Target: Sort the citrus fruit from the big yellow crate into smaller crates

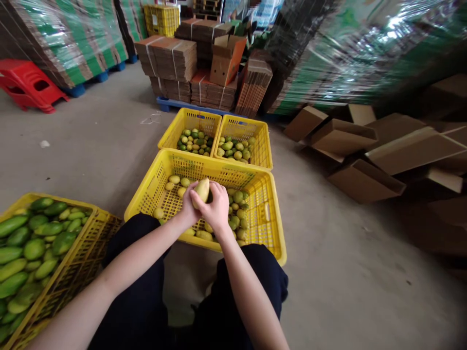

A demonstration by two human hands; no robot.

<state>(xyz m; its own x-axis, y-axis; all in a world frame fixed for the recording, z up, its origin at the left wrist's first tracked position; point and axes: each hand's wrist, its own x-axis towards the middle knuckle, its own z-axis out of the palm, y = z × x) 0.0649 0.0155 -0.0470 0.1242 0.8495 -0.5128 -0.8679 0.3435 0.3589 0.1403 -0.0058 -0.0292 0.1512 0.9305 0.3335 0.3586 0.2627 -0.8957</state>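
Grasping a yellow mango between them, the left hand and the right hand meet in the middle of the head view, above a large yellow crate. The grip of each is closed round the fruit, the left hand on its left side and the right hand on its right; the mango's tip points up and away to the far side.

Below the hands, yellow and yellow-green fruit lie in the large crate, a looser group on the left and a denser one on the right. Against its far side stand two smaller yellow crates, a left one and a right one, both partly filled with green and yellow fruit. At the near left, another yellow crate holds a heap of mostly green mangoes.

Farther off, bundled flat cartons sit on a blue pallet. A red stool stands at the far left, and open cardboard boxes lie jumbled on the right.
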